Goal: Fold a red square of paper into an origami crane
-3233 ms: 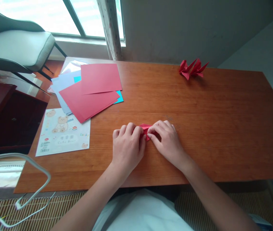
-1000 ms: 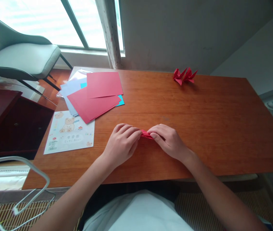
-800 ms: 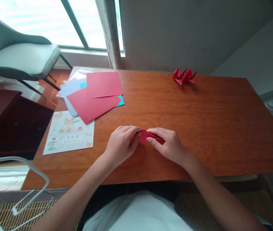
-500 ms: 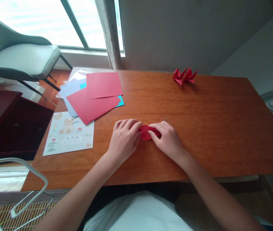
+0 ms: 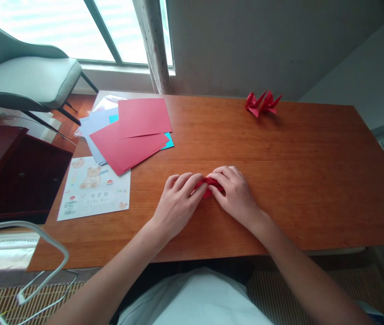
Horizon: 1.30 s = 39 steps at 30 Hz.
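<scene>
Between my hands, low over the middle of the wooden table (image 5: pixel 300 180), is a small folded piece of red paper (image 5: pixel 207 194). My left hand (image 5: pixel 181 198) pinches its left side between thumb and fingers. On the other side, my right hand (image 5: pixel 233 192) grips the paper with thumb and forefinger. The fingers cover most of the paper, so its exact folds are hidden. Two red origami cranes (image 5: pixel 263 104) stand close together near the table's far edge, right of centre.
Red paper sheets (image 5: pixel 134 144) lie fanned at the table's left, over pale sheets and a blue one (image 5: pixel 169 141). Nearer sits a white bear-printed sheet (image 5: pixel 93 192). A chair (image 5: pixel 32 81) stands beyond the left edge; a white hanger-like frame (image 5: pixel 59 253) is at lower left.
My left hand's fingers have moved inward and closed over the red paper, so less of it shows. My right hand still holds its side. The view has shifted slightly.
</scene>
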Each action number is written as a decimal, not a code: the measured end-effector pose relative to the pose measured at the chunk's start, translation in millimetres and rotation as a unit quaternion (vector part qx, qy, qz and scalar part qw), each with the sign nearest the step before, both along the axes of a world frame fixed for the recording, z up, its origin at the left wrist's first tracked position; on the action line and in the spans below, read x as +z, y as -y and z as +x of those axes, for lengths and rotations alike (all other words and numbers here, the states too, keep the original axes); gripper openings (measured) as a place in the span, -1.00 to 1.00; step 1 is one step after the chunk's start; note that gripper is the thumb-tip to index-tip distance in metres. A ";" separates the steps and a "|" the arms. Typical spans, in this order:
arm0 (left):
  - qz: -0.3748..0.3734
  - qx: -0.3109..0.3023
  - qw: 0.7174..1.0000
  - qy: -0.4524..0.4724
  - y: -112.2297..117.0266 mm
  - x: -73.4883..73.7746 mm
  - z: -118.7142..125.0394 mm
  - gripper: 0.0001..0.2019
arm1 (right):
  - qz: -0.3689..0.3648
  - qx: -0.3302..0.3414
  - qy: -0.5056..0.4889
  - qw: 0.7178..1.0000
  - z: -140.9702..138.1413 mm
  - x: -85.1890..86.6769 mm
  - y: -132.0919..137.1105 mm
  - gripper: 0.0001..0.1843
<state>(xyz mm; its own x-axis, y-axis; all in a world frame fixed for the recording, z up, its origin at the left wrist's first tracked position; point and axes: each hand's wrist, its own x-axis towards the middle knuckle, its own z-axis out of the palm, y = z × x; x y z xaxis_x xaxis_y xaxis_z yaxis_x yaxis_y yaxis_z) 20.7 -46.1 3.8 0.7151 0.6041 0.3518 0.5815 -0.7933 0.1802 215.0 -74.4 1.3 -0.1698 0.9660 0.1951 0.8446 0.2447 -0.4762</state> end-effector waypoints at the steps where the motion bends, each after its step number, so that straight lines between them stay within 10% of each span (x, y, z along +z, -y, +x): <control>1: 0.000 0.002 1.000 0.002 0.3 -0.1 0.0 -0.72 | -0.002 0.008 -0.002 1.000 0.3 0.4 -0.5 -0.83; 39: -0.092 -0.027 0.995 0.038 0.3 -2.4 -13.4 -0.86 | 0.095 0.139 0.009 0.986 10.7 -7.7 15.6 -0.83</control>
<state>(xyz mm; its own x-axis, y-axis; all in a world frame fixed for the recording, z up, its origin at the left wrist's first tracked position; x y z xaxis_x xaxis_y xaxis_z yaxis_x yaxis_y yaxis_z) 7.2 -46.4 1.4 0.7237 0.6247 0.2932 0.5180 -0.7725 0.3673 225.7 -90.0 -6.5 -0.4280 0.8276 0.3631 0.7401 0.5516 -0.3847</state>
